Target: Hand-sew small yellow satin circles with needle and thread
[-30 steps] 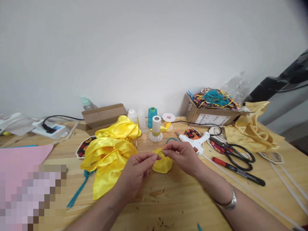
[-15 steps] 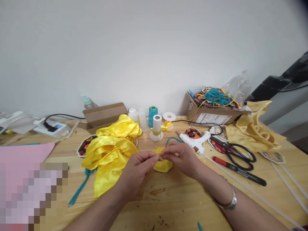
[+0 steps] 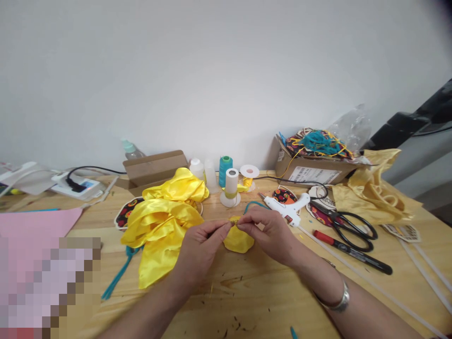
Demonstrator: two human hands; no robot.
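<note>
A small gathered piece of yellow satin (image 3: 239,241) rests on the wooden table (image 3: 268,301) between my hands. My left hand (image 3: 198,250) pinches its top edge with thumb and forefinger. My right hand (image 3: 269,231) pinches the same spot from the other side, fingertips almost touching the left ones. A silver bangle (image 3: 339,301) sits on my right wrist. A large heap of yellow satin (image 3: 163,221) lies just left of my left hand.
A white glue gun (image 3: 287,206), black scissors (image 3: 348,226), a red and black marker (image 3: 353,252) and long glue sticks (image 3: 416,261) lie to the right. Thread spools (image 3: 230,186) and cardboard boxes (image 3: 309,172) stand along the wall. Pink paper (image 3: 33,226) lies at left.
My fingertips have drawn closer together on the small yellow piece, and both hands have shifted slightly up and to the right.
</note>
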